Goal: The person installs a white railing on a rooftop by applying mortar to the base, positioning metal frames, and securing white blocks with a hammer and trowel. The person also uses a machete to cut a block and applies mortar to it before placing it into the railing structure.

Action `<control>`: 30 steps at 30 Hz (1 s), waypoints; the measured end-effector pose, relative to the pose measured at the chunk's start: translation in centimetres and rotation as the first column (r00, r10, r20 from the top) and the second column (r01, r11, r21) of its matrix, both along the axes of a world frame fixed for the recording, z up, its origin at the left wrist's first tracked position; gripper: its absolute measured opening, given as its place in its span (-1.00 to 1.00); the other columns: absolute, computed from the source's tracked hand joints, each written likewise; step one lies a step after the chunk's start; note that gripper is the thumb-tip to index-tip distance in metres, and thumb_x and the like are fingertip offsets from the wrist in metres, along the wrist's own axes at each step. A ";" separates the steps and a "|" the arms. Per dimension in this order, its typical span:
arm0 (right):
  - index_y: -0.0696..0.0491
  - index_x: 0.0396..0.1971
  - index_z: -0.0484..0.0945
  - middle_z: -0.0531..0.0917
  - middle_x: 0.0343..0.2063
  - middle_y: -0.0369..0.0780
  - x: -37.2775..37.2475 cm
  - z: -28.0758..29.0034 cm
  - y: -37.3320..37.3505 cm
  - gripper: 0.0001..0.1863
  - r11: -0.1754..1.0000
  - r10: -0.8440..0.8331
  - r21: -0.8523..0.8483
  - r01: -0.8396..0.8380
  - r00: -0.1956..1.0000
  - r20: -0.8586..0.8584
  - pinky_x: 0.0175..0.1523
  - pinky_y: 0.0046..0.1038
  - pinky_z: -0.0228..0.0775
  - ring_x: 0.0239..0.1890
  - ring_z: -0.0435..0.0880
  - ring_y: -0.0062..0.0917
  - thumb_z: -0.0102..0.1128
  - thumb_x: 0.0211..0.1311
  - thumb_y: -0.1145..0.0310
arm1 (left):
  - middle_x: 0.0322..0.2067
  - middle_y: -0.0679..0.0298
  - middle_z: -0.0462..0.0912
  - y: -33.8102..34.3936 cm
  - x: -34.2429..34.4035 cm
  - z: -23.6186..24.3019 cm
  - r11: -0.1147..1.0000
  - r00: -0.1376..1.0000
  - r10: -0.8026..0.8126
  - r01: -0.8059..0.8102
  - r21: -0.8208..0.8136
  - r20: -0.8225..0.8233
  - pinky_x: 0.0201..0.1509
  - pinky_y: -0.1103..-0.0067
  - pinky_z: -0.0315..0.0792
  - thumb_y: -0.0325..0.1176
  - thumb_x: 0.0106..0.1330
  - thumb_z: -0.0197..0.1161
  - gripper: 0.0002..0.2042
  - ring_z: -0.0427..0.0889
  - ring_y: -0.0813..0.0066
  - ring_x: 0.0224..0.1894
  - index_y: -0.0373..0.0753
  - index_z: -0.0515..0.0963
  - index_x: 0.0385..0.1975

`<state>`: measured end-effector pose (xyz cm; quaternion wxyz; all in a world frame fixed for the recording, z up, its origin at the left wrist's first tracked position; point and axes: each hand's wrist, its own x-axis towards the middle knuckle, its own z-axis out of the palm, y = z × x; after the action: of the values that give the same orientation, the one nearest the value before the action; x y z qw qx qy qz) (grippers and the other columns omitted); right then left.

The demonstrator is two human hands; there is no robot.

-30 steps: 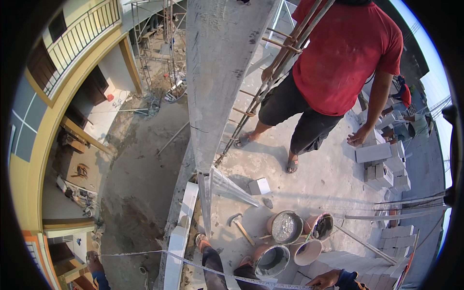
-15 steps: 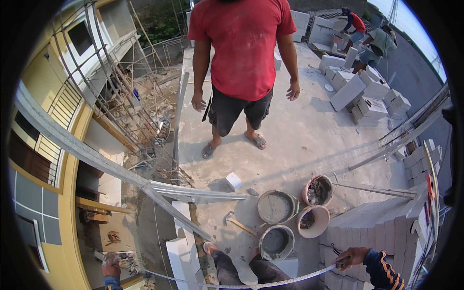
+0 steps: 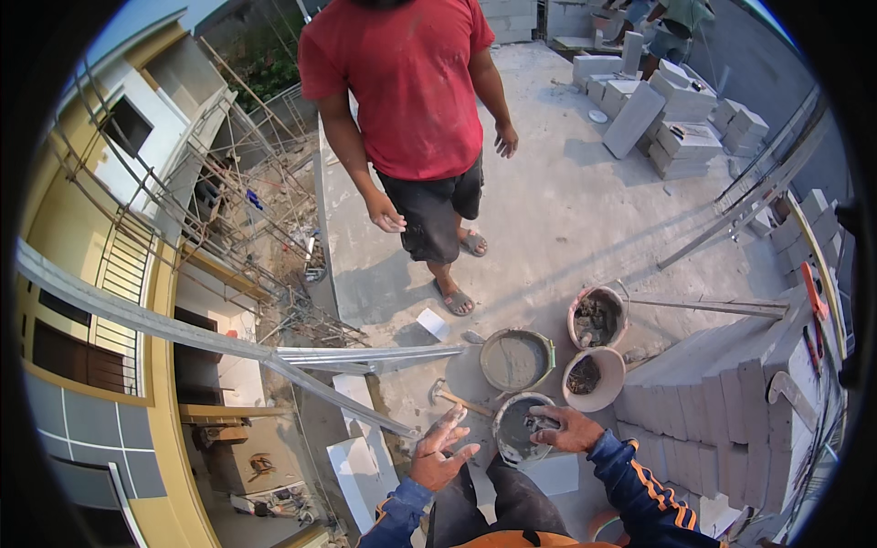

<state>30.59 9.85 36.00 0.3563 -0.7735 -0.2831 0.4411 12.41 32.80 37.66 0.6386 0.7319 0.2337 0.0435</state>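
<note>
My left hand (image 3: 438, 457) is raised over my lap, empty, its fingers apart. Facing it, my right hand (image 3: 570, 430) is closed around a tape measure (image 3: 543, 423), mostly covered by the fingers; no blade shows stretched out. Below the right hand stands a bucket (image 3: 509, 449) with grey wet mix in it. Just beyond is a wider tub (image 3: 484, 367) of grey mortar. A hammer (image 3: 464, 399) with a wooden handle lies on the concrete left of the buckets.
A person in a red shirt (image 3: 411, 91) stands ahead. Two more buckets (image 3: 610, 376) (image 3: 575, 320) hold dark scraps. Stacked pale blocks (image 3: 681, 411) rise on my right. Metal rails (image 3: 365, 353) cross the slab's left edge, beside a drop. More blocks (image 3: 685, 146) and people are at far right.
The stretched blade no longer shows. My hands have come from wide apart to close together, and the left is free of the tape. The person in red has stepped nearer and turned.
</note>
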 end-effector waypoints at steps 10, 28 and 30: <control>0.20 0.05 0.47 0.60 -0.28 -0.20 11.7 1.7 11.8 -0.50 0.812 -0.461 0.193 0.550 0.809 -0.365 -0.23 -0.46 0.50 -0.33 0.60 -0.50 0.24 0.20 0.19 | 0.18 0.12 0.52 -1.0 -22.6 -25.4 0.811 0.533 -0.336 0.583 0.050 -0.777 0.34 0.38 0.30 0.19 0.25 0.12 -0.42 0.46 0.09 0.24 0.06 0.46 0.23; 0.23 0.31 0.18 0.49 0.00 0.06 2.7 -5.2 14.5 -0.18 0.812 -0.573 0.419 0.407 0.419 0.704 0.10 -0.15 0.40 -0.02 0.52 -0.08 0.34 0.07 0.30 | 0.43 0.15 0.13 -4.1 -27.6 -21.9 0.848 0.372 -0.398 0.499 -0.181 -0.839 0.47 0.37 0.11 0.14 0.39 -0.02 -0.34 0.14 0.17 0.45 -0.16 0.23 0.38; 0.19 0.22 0.37 0.59 -0.06 0.03 -2.4 -11.3 11.4 -0.34 0.859 -0.511 0.179 0.480 0.785 0.350 0.07 -0.18 0.45 -0.02 0.58 -0.12 0.30 0.10 0.29 | 0.45 0.07 0.05 -3.6 -26.8 -22.2 0.822 0.364 -0.428 0.537 -0.189 -0.827 0.48 0.36 0.09 0.15 0.37 0.00 -0.29 0.09 0.07 0.46 -0.14 0.15 0.41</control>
<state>28.15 21.25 24.73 0.4276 -0.8768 -0.1521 0.1592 -14.36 29.20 15.45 0.3846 0.7286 0.2835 -0.4907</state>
